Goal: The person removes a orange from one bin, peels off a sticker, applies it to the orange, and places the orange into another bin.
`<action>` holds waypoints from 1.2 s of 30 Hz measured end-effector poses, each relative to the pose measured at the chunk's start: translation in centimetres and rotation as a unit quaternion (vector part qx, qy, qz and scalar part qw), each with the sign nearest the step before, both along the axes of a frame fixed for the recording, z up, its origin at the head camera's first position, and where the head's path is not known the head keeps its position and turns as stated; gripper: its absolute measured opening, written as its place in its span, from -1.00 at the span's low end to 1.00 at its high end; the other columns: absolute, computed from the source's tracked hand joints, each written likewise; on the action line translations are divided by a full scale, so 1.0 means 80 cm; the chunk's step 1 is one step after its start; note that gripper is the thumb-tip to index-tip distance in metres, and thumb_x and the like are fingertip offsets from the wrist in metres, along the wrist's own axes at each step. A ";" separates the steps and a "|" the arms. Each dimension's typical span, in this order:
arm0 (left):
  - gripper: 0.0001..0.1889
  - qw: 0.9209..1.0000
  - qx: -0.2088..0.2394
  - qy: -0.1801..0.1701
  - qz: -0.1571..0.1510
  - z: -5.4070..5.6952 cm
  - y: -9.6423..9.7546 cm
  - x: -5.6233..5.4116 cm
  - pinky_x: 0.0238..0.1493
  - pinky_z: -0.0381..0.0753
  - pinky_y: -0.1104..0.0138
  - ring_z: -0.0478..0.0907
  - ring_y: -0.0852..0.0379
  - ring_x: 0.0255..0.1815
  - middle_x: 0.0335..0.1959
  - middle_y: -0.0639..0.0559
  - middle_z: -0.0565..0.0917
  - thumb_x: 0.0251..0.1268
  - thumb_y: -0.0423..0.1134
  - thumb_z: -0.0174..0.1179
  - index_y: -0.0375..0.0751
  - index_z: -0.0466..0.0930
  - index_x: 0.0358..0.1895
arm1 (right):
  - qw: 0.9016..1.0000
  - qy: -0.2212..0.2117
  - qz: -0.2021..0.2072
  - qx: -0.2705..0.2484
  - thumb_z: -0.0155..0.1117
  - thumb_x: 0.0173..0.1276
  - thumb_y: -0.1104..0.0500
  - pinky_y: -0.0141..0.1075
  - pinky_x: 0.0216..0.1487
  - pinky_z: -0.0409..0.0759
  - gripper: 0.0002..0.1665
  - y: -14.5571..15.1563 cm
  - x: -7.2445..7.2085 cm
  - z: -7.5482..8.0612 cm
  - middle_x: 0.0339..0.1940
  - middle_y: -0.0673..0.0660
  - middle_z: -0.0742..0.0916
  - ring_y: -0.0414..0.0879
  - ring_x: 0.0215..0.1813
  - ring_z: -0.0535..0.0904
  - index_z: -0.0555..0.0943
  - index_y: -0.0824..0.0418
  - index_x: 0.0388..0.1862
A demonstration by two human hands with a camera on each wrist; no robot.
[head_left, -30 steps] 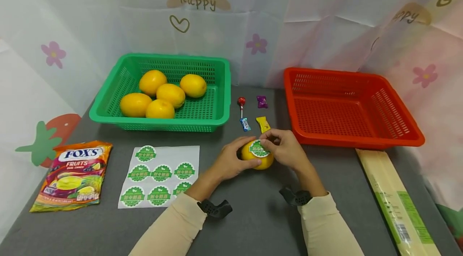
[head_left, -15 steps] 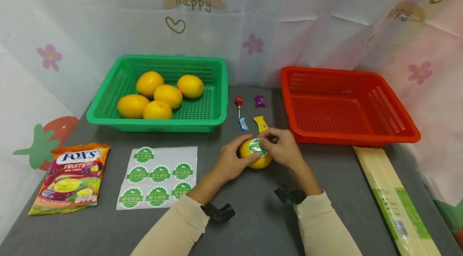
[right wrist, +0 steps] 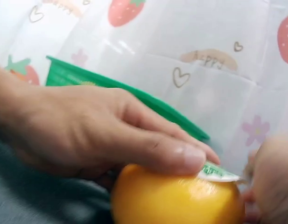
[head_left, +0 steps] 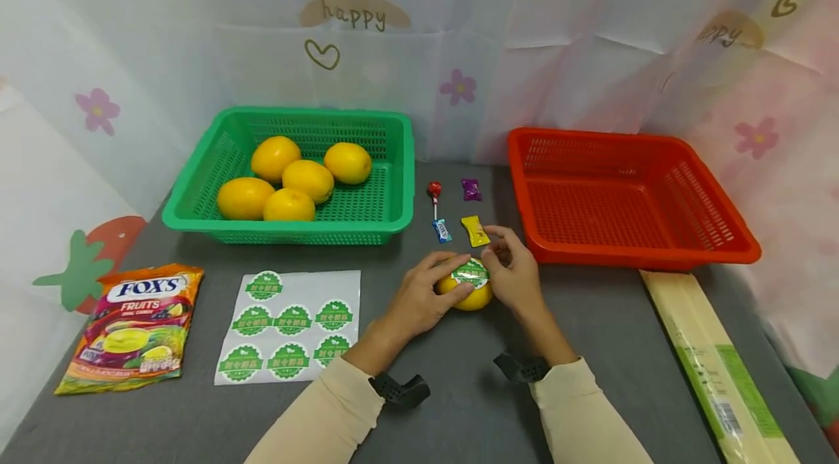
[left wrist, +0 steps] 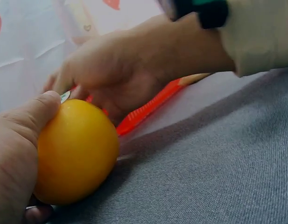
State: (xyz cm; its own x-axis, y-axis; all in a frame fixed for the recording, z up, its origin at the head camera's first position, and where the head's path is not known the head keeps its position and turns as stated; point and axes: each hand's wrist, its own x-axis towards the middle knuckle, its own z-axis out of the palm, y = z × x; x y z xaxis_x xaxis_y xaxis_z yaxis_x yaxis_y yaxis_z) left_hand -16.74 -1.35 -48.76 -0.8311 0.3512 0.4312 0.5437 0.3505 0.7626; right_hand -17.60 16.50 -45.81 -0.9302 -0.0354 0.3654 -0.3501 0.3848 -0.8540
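A yellow lemon (head_left: 473,301) rests on the grey table, gripped from its left side by the left hand (head_left: 419,295). On top of it is a round green-and-white sticker (head_left: 470,272), its left part under the left fingertips. In the right wrist view the sticker (right wrist: 216,172) stands slightly raised from the peel along its right edge. The right hand (head_left: 516,276) has its thumb and forefinger at that edge and appears to pinch it; the fingertips are partly hidden. The left wrist view shows the left thumb (left wrist: 43,105) lying along the lemon (left wrist: 78,151).
Several lemons (head_left: 308,181) lie in a green basket (head_left: 308,226) at back left; a red basket (head_left: 642,257) stands at right. Sticker sheet (head_left: 314,285) and candy bag (head_left: 134,336) lie left. Lollipop (head_left: 435,190), purple (head_left: 471,189), yellow (head_left: 475,231) and blue sweets (head_left: 442,231) lie behind the hands; a long packet (head_left: 714,362) right.
The right hand has shifted slightly right, off the sticker's top to its right edge. The left fingertips have moved onto the sticker's left part. The head view has tilted a little.
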 end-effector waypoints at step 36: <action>-0.55 0.994 0.049 -0.095 0.001 -0.004 0.001 0.005 0.04 0.48 0.17 0.47 0.13 0.01 0.11 0.11 0.54 0.37 -0.04 0.19 -0.08 0.53 0.26 | 0.938 0.232 -0.247 -0.077 0.07 0.28 0.45 -0.43 -0.12 0.43 -0.71 0.157 0.050 0.119 -0.22 0.11 0.66 -0.12 -0.14 0.54 0.59 0.59 -0.09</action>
